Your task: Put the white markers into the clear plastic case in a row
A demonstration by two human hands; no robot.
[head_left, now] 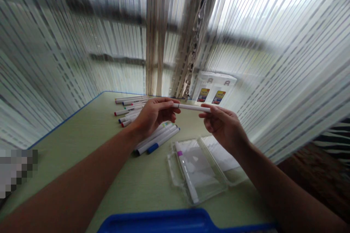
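Observation:
Both my hands hold one white marker pen point(191, 107) level above the green table point(82, 142). My left hand point(154, 114) is closed round its left end, and my right hand point(222, 123) pinches its right end. Below the hands lies an open clear plastic case point(201, 169) with a single white marker with a purple band point(186, 171) inside. More white markers point(158, 139) with coloured caps lie on the table under my left wrist, and several others point(129, 109) lie further back.
Two white boxes with coloured labels point(214, 87) stand at the back by the striped curtains point(273, 62). A blue tray edge point(155, 221) sits at the table's near side. A sheet of white paper point(221, 153) lies beside the case.

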